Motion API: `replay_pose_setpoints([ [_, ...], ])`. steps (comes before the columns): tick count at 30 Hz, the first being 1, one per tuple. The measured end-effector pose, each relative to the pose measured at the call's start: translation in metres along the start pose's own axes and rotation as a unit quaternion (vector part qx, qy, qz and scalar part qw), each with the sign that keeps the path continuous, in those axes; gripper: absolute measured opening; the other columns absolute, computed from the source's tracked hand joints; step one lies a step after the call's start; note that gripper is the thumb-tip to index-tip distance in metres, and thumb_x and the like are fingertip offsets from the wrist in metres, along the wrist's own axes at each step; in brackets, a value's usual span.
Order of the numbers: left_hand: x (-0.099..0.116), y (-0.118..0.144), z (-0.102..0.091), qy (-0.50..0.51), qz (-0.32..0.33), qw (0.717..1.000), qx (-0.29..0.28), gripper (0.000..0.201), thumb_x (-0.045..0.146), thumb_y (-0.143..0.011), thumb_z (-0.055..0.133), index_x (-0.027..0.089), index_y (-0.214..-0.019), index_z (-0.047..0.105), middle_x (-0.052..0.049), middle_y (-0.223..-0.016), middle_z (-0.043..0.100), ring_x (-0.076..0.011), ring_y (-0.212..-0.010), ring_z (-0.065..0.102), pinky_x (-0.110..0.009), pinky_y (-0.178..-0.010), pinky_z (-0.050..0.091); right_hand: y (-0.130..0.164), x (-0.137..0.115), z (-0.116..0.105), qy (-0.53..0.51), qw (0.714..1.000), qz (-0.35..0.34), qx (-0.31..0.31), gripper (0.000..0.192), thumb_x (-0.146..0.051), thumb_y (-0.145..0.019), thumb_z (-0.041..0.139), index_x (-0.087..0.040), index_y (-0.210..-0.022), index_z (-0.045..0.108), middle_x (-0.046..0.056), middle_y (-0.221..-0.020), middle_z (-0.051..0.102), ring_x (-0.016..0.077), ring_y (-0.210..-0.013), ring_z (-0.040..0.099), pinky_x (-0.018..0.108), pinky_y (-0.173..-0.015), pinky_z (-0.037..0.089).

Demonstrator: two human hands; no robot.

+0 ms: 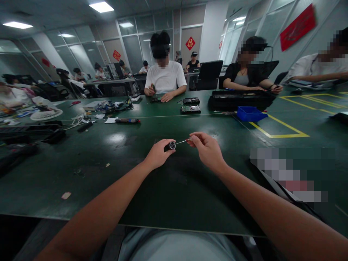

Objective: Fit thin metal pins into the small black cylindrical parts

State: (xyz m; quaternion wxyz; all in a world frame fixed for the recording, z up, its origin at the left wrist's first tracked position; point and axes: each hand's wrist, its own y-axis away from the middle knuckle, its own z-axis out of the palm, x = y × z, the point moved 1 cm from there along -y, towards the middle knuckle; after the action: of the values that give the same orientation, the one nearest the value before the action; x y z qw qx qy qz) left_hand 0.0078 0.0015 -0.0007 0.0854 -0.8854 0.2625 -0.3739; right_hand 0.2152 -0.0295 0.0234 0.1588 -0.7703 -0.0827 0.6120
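Observation:
Above the middle of the green table [174, 203], my left hand [159, 154] is closed round a small dark cylindrical part [172, 145] with a pale ring at its open end. That end faces right. Between the fingers of my right hand [208, 150] is the handle of a thin screwdriver [181, 141], red near the shaft. Its metal shaft points left and its tip meets the ring of the cylindrical part; whether it is inside or only against the rim I cannot tell. My fingers hide most of the cylinder's body.
Across the table a person [165, 78] works by two hard drives [190, 108]. A blue tray [251, 114] stands beside a long black casing [241, 99]. Cables [114, 106] and a dark rod-like tool [127, 120] lie left. A blurred-out item [293, 177] lies near my right forearm.

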Motion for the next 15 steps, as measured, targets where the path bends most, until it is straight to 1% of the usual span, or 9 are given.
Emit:
replay_pose_setpoints([
  [5,-0.0008,-0.0001,-0.0013,-0.006,-0.008,1.000,0.008,0.038,0.023,-0.087,0.067,0.021,-0.125,0.062,-0.006,-0.123,0.066,-0.0219,-0.115,0.059,-0.038,-0.104,0.043,-0.0018,0.0054,-0.0012,0.016,1.000,0.006,0.013,0.025,-0.041,-0.091,0.055,-0.019,-0.097,0.065,0.008,-0.089,0.074,0.0208,-0.083,0.070,0.040,-0.080,0.055],
  [12,-0.0009,-0.0005,0.0009,0.002,-0.009,1.000,-0.005,0.043,0.022,-0.086,0.068,0.021,-0.129,0.061,-0.006,-0.128,0.065,-0.0224,-0.118,0.059,-0.039,-0.106,0.042,-0.0037,0.0052,-0.0009,-0.006,1.000,0.026,0.012,0.024,-0.040,-0.090,0.056,-0.019,-0.097,0.065,0.008,-0.088,0.074,0.0199,-0.081,0.069,0.037,-0.078,0.054],
  [15,0.0000,-0.0003,0.0000,-0.002,-0.015,1.000,0.000,0.042,0.024,-0.086,0.068,0.020,-0.128,0.061,-0.007,-0.127,0.065,-0.0229,-0.118,0.059,-0.039,-0.106,0.042,-0.0029,0.0027,-0.0030,0.044,0.999,0.024,0.017,0.029,-0.045,-0.091,0.055,-0.019,-0.094,0.066,0.007,-0.084,0.073,0.0192,-0.077,0.068,0.034,-0.071,0.051],
])
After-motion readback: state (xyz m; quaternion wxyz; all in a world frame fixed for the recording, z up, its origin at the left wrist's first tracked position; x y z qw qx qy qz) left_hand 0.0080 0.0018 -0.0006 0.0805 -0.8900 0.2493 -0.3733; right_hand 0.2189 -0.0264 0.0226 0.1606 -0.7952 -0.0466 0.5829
